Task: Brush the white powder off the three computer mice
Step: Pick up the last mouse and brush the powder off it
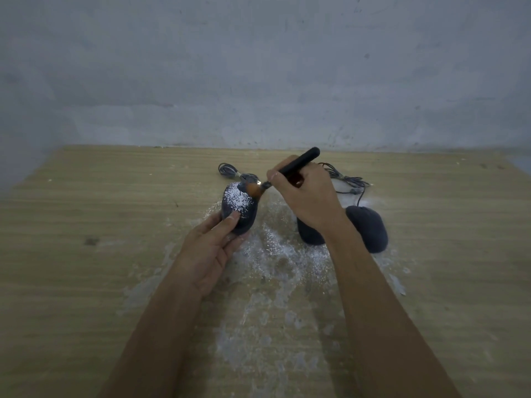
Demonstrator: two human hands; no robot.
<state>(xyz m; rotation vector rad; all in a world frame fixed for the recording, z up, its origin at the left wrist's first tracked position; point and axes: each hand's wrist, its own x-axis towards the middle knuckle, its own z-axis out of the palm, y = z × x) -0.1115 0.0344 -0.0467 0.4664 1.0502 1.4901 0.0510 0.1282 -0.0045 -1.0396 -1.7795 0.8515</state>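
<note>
A black mouse (240,203) dusted with white powder is gripped at its near end by my left hand (211,248), thumb on top. My right hand (307,193) holds a black-handled brush (298,163); its brown bristles (254,189) touch the far end of that mouse. A second black mouse (310,235) lies on the table, mostly hidden behind my right wrist. A third black mouse (369,228) lies to its right, with little powder showing on it.
The wooden table (86,211) carries scattered white powder (275,254) between and in front of the mice. Coiled cables lie behind the mice, one grey (228,169) and one black (344,179). A grey wall (258,81) closes the far edge.
</note>
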